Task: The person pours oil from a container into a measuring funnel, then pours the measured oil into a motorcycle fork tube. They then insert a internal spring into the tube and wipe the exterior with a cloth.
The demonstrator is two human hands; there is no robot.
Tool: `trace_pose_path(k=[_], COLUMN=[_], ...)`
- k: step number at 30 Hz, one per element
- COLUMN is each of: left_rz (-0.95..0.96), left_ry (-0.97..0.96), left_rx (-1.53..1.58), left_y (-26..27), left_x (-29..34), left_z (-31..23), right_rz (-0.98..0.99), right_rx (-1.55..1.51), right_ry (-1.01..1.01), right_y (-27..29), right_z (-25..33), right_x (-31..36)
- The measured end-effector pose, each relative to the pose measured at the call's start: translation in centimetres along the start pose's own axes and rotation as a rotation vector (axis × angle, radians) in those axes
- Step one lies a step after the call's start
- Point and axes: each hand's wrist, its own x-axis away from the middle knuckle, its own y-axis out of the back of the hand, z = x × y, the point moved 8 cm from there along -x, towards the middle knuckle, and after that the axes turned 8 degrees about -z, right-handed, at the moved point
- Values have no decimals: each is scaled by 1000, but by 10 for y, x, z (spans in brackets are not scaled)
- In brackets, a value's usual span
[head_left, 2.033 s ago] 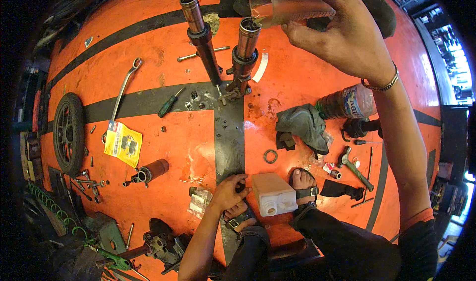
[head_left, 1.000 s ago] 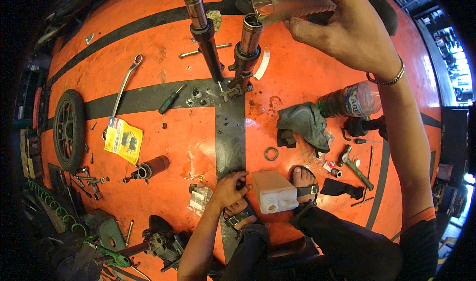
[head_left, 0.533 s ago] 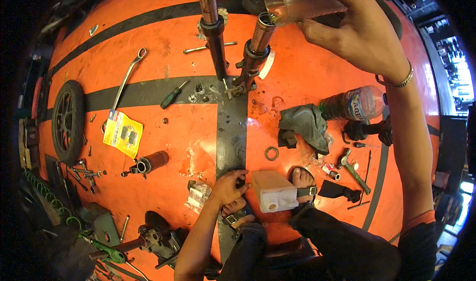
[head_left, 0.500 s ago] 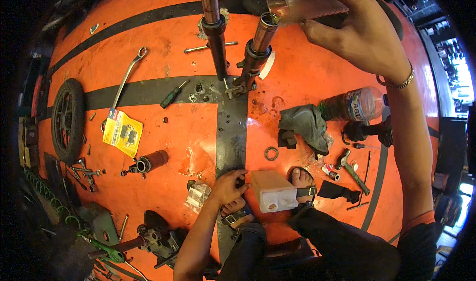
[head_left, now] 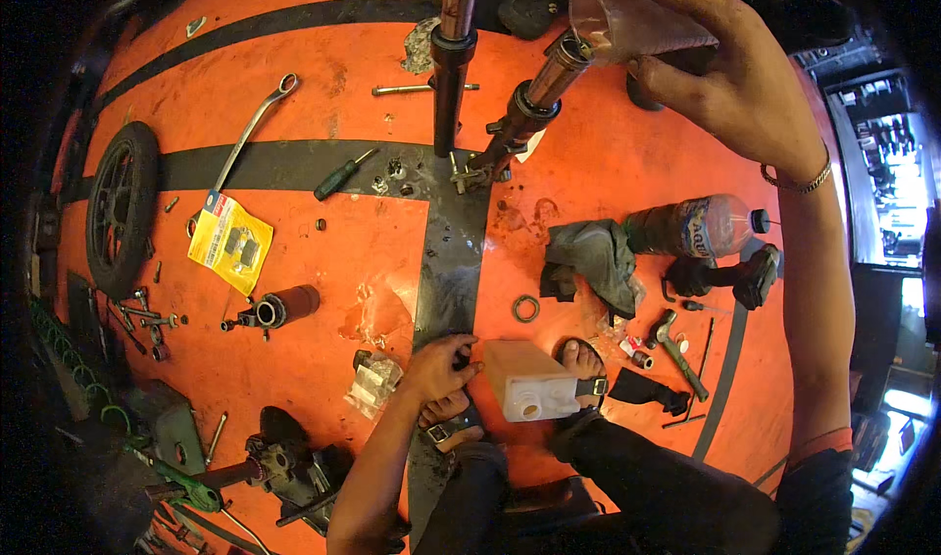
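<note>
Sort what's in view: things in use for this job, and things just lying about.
In use:
clear cup, tilted in the right hand
fork tube at its rim
perhaps the pale jug by the left hand

Apparently lying about:
wheel
wrench
screwdriver
yellow packet
hammer

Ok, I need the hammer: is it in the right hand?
No, the right hand holds a clear cup, and the hammer lies on the floor.

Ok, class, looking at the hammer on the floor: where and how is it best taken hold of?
Probably around the middle of the hammer's green handle, coming from above: it lies flat, and the handle is long and slim, running toward the picture's lower right, away from the head.
</note>
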Motion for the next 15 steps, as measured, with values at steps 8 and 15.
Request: trace_pose_path(k=[8, 15], left_rz=[-22, -75], left_ry=[4, 16], left_rx=[-53, -5], left_y=[1, -1], left_x=[2, 4], left_z=[4, 2], right_rz=[41, 97], right_rx=[-63, -17], right_ry=[-49, 12], right_y=[-14, -11], right_z=[-32, -19], right_x=[6, -6])
